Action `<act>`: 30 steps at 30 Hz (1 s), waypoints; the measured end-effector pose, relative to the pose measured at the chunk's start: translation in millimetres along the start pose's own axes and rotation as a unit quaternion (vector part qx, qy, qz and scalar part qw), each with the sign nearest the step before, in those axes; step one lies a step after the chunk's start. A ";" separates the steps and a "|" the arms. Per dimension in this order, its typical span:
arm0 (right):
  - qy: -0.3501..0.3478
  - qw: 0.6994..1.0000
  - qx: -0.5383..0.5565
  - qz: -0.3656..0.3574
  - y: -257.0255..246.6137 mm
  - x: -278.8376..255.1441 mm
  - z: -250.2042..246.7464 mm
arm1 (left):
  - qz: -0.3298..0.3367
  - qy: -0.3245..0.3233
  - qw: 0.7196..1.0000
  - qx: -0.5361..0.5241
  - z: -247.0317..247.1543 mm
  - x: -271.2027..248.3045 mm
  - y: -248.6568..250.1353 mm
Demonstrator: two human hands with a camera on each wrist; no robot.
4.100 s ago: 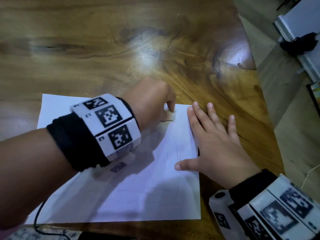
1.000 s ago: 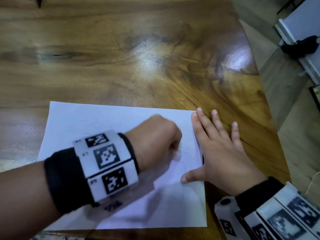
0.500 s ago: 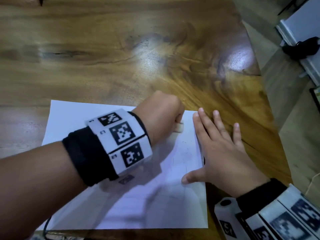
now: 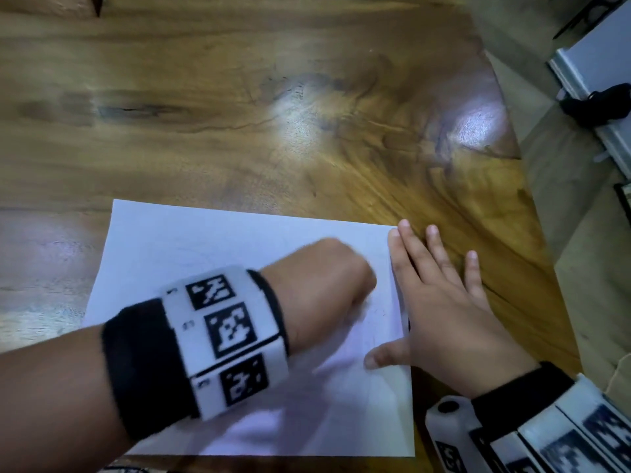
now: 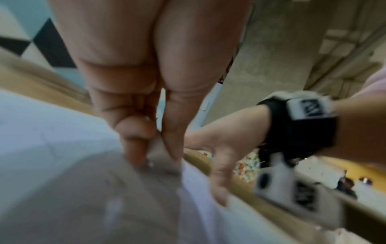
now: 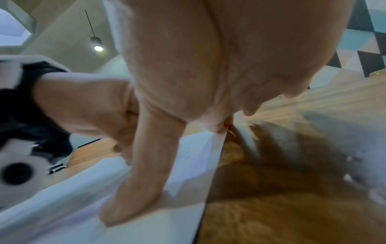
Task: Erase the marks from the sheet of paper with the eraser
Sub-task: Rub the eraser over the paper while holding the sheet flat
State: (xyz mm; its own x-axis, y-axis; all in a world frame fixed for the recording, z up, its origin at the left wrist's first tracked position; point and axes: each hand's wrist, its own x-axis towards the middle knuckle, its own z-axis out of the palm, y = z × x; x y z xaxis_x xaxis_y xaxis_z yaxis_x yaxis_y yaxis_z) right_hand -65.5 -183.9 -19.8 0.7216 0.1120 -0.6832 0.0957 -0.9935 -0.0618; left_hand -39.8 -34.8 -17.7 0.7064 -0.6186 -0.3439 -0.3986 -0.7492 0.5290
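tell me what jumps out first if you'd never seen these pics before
The white sheet of paper on the glossy wooden table catches the eye first. Over its right half the left hand, blurred, pinches what seems to be the eraser against the page. The right hand lies flat across the paper's right edge, thumb on the sheet; both wrists wear bands printed with black-and-white square codes.
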 end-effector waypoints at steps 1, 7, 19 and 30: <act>0.002 1.000 0.003 -0.001 0.3 0.2 0.2 | 0.013 -0.028 0.999 -0.016 3.2 -7.8 0.6; 0.024 1.000 0.003 -0.010 2.0 2.0 2.7 | -0.031 0.051 0.998 -0.030 11.2 -18.9 -19.2; 0.091 0.989 0.054 -0.108 -5.4 9.5 5.9 | -0.066 0.025 0.997 -0.013 -11.9 -5.6 -17.3; 0.103 0.986 0.070 -0.109 -5.3 12.9 7.9 | -0.053 0.067 0.996 -0.020 -15.8 15.1 -20.0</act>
State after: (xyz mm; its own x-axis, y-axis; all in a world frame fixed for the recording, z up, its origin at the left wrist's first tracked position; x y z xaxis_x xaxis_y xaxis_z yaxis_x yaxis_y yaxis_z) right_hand -62.2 -177.3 -34.1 0.8201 0.3099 -0.4811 0.1781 -0.9372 -0.3000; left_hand -11.9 -25.4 -21.2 0.8160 -0.4970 -0.2951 -0.2954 -0.7975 0.5261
